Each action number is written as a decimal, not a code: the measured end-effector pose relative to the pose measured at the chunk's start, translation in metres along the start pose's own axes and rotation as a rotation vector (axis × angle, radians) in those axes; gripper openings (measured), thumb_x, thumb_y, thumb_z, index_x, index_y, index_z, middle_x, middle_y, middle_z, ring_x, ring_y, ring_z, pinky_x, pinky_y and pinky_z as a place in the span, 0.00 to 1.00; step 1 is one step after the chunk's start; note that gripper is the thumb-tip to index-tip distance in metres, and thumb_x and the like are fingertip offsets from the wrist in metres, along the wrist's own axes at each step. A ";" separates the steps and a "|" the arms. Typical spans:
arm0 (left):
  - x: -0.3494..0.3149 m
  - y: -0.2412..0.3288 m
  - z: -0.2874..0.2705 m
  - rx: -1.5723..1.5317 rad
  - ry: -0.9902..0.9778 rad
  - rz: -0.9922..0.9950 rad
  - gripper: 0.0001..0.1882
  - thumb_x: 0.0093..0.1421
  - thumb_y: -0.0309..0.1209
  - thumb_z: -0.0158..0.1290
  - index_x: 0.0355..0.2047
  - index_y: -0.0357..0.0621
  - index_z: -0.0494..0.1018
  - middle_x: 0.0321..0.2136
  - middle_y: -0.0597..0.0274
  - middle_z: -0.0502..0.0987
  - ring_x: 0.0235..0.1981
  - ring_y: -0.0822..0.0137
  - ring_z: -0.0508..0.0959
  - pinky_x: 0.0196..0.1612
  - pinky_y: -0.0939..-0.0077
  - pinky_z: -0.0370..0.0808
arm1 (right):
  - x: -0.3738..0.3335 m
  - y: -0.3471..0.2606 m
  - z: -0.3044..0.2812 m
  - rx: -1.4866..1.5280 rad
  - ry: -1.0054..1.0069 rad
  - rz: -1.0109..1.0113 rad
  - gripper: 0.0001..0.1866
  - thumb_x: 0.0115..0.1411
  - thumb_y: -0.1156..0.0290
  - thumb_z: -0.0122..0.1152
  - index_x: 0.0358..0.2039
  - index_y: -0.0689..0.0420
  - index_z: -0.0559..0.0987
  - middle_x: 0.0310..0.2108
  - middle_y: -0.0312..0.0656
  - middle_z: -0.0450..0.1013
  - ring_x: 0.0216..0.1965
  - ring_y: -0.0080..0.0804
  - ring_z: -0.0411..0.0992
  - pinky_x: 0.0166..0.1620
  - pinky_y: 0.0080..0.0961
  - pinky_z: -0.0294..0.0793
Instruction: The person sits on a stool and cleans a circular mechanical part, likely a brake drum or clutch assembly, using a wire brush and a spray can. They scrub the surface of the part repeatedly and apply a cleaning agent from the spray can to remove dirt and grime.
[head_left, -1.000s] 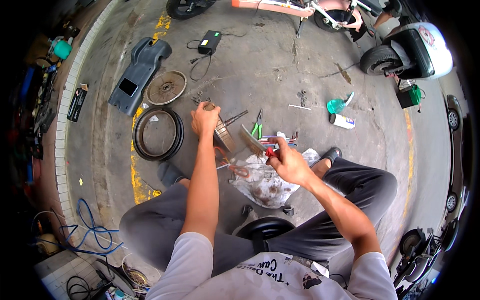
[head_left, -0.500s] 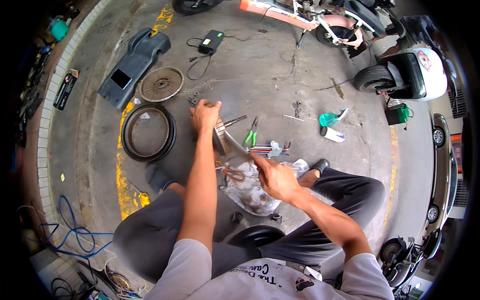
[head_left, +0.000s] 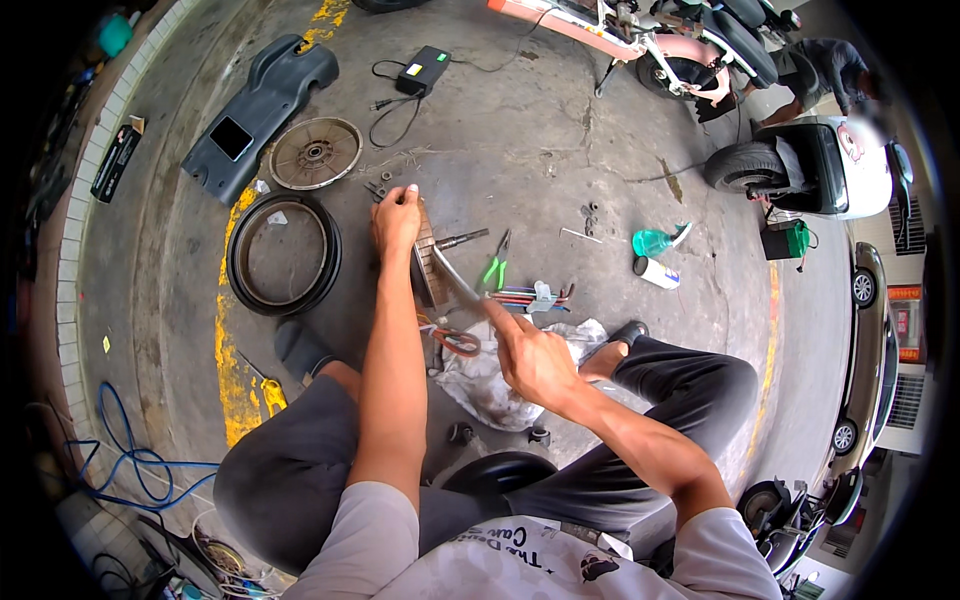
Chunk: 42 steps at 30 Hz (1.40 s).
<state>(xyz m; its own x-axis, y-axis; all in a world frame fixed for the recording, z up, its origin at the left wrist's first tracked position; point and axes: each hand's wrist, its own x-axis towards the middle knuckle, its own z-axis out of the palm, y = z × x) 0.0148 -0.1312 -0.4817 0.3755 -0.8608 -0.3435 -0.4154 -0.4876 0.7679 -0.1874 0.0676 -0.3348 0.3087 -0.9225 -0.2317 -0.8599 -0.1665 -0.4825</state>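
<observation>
My left hand [head_left: 398, 222] is closed over the far left side of a motor stator [head_left: 427, 258], a toothed disc held on edge above the floor. Its metal shaft [head_left: 465, 239] points to the right, and a bundle of orange-brown wires [head_left: 458, 341] hangs on the near side. In my right hand [head_left: 540, 365] is a long flat grey metal tool [head_left: 456, 275], partly blurred, whose far end meets the stator's rim. A stained white cloth [head_left: 495, 392] lies beneath my right hand. Just beyond it are green-handled pliers [head_left: 496, 265] and a set of hex keys [head_left: 530, 297].
On the left lie a black wheel rim [head_left: 333, 250], a round metal cover [head_left: 316, 153] and a grey plastic panel [head_left: 215, 165] with a phone. A charger [head_left: 423, 72] sits farther off. To the right are a teal bottle [head_left: 652, 242] and a white can [head_left: 657, 272]. Someone crouches near parked scooters.
The whole view has shifted slightly. My left thumb has moved a little to the left on the stator. The tool has slid slightly along the rim, with my right hand still around it.
</observation>
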 end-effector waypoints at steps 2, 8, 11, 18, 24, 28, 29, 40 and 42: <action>-0.006 -0.001 -0.001 -0.001 0.022 0.013 0.26 0.67 0.56 0.48 0.53 0.52 0.79 0.51 0.42 0.78 0.61 0.47 0.70 0.61 0.56 0.69 | 0.003 0.005 0.006 -0.006 0.056 -0.054 0.33 0.60 0.75 0.55 0.68 0.55 0.64 0.38 0.57 0.77 0.29 0.60 0.78 0.32 0.51 0.79; -0.017 0.003 0.000 0.003 0.057 -0.041 0.26 0.67 0.53 0.50 0.53 0.49 0.78 0.53 0.41 0.77 0.62 0.47 0.68 0.64 0.56 0.65 | 0.014 0.007 0.003 -0.061 0.086 -0.050 0.34 0.61 0.75 0.55 0.69 0.53 0.63 0.38 0.54 0.76 0.28 0.58 0.78 0.32 0.50 0.78; -0.004 -0.019 0.011 -0.158 0.114 -0.060 0.25 0.68 0.53 0.50 0.54 0.48 0.77 0.55 0.39 0.75 0.62 0.45 0.67 0.65 0.56 0.65 | 0.026 -0.002 0.007 -0.062 0.081 -0.072 0.34 0.61 0.75 0.55 0.69 0.53 0.63 0.37 0.54 0.76 0.28 0.58 0.77 0.32 0.51 0.77; 0.021 -0.051 0.029 -0.580 0.032 0.011 0.19 0.64 0.37 0.58 0.52 0.41 0.77 0.37 0.60 0.80 0.39 0.64 0.78 0.48 0.71 0.74 | 0.042 -0.022 0.004 -0.096 0.031 -0.012 0.31 0.63 0.76 0.52 0.68 0.52 0.64 0.44 0.57 0.78 0.35 0.61 0.78 0.37 0.49 0.80; 0.008 -0.052 0.025 -0.803 -0.108 0.015 0.23 0.55 0.32 0.62 0.52 0.41 0.77 0.45 0.55 0.79 0.47 0.58 0.78 0.53 0.62 0.74 | 0.037 0.008 0.026 -0.117 0.110 -0.056 0.37 0.59 0.77 0.55 0.70 0.51 0.61 0.47 0.56 0.77 0.31 0.57 0.79 0.32 0.48 0.80; 0.019 -0.056 0.000 -1.033 -0.091 -0.009 0.17 0.60 0.28 0.59 0.50 0.44 0.78 0.35 0.61 0.80 0.34 0.66 0.80 0.39 0.72 0.77 | 0.007 -0.014 0.020 -0.238 0.026 -0.099 0.39 0.58 0.76 0.56 0.71 0.54 0.60 0.38 0.51 0.75 0.24 0.50 0.77 0.28 0.43 0.78; 0.014 -0.050 -0.002 -1.031 -0.114 -0.064 0.15 0.62 0.27 0.58 0.49 0.43 0.78 0.34 0.61 0.80 0.34 0.66 0.79 0.39 0.72 0.77 | -0.006 -0.012 0.028 -0.263 0.022 -0.087 0.40 0.57 0.76 0.56 0.71 0.54 0.59 0.36 0.50 0.74 0.23 0.49 0.77 0.28 0.42 0.78; 0.013 -0.053 -0.006 -1.323 -0.177 -0.139 0.24 0.54 0.26 0.63 0.52 0.41 0.74 0.34 0.52 0.81 0.32 0.58 0.82 0.34 0.61 0.82 | -0.006 -0.016 0.083 -0.141 0.215 0.008 0.38 0.60 0.76 0.56 0.72 0.49 0.60 0.38 0.48 0.74 0.28 0.53 0.76 0.33 0.46 0.77; 0.020 -0.060 -0.001 -1.312 -0.156 -0.138 0.27 0.51 0.30 0.65 0.53 0.43 0.75 0.37 0.54 0.80 0.37 0.58 0.81 0.38 0.59 0.80 | -0.027 -0.012 0.094 -0.129 0.188 0.072 0.37 0.61 0.76 0.56 0.72 0.49 0.60 0.37 0.49 0.76 0.30 0.53 0.77 0.33 0.46 0.77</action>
<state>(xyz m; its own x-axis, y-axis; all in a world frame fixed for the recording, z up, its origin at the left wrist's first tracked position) 0.0482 -0.1186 -0.5337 0.2144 -0.8666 -0.4507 0.7534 -0.1470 0.6409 -0.1473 0.1266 -0.4019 0.1739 -0.9802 -0.0943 -0.9255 -0.1300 -0.3558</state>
